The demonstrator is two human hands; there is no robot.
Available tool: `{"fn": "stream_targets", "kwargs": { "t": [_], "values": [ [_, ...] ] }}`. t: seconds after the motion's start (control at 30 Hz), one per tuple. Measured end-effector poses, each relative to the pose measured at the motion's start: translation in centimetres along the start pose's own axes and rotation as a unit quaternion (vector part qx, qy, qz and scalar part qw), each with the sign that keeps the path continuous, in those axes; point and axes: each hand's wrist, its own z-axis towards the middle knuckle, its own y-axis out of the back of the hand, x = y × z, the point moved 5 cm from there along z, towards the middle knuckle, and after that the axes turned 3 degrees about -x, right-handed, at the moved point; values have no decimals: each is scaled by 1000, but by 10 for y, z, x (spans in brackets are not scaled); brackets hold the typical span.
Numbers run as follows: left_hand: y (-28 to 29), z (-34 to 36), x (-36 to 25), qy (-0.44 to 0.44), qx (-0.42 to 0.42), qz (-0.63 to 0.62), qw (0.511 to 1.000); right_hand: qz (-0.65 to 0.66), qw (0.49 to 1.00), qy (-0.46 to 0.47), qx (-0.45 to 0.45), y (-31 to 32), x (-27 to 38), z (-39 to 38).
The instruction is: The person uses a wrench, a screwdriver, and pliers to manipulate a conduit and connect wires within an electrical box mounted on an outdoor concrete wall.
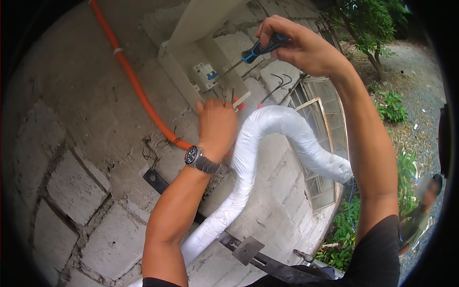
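Observation:
My right hand [299, 45] is wrapped round the handle of a black and blue screwdriver [256, 51]. Its thin shaft points down and left into an open beige electrical box [179, 62], with the tip close to a white circuit breaker [204, 76] that has blue toggles. At the box's lower edge is my left hand [217, 122], fingers curled, a watch [193, 155] on the wrist. Several thin wires [233, 94] show just above those fingertips. What the fingers grip is hidden. A red fitting [239, 103] sits beside them.
An orange corrugated conduit [138, 91] runs down the block wall to my left wrist. A thick white-wrapped pipe [246, 167] bends between my forearms, near a metal bracket [248, 249]. Loose black wires [277, 87] stick out above a window [318, 138]. A person [423, 210] stands at right.

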Motion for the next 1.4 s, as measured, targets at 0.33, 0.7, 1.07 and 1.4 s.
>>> {"fn": "stream_targets", "kwargs": {
  "t": [0.33, 0.7, 1.07, 1.4],
  "values": [
    [9, -10, 18, 21, -114, -211, 971, -35, 992, -60, -104, -1, 11, 2],
    [11, -14, 21, 32, -135, -237, 962, -49, 939, -247, -233, 4, -9, -54],
    [18, -15, 21, 28, -134, -264, 955, -6, 925, -296, -239, -40, -34, -75],
    [16, -15, 16, 9, -69, -224, 972, 5, 924, -302, -236, -48, -39, -78]
  ]
}}
